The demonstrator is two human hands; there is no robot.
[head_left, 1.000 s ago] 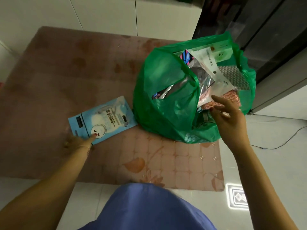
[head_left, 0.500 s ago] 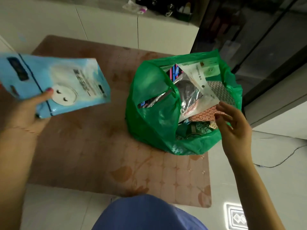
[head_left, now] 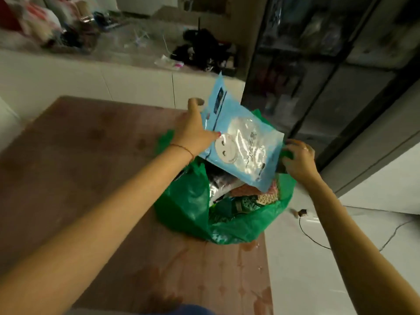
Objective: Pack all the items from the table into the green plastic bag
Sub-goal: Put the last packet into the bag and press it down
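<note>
The green plastic bag (head_left: pixel 188 208) stands open at the right edge of the brown table (head_left: pixel 75 169), filled with several packets. My left hand (head_left: pixel 193 130) grips a light blue packet (head_left: pixel 243 144) with a smiley face, holding it tilted over the bag's mouth with its lower corner dipping inside. My right hand (head_left: pixel 298 159) is closed on the bag's green rim at the far right side. The packet hides much of the bag's contents.
A white counter (head_left: pixel 127 67) with cluttered dark items runs behind the table. A dark glass-fronted cabinet (head_left: pixel 318 71) stands right of the bag. White floor (head_left: pixel 318 258) with a thin black cable lies to the right.
My left hand lifted the blue packet off the table and carried it right, over the bag's opening. My right hand moved from the bag's contents to grip its rim.
</note>
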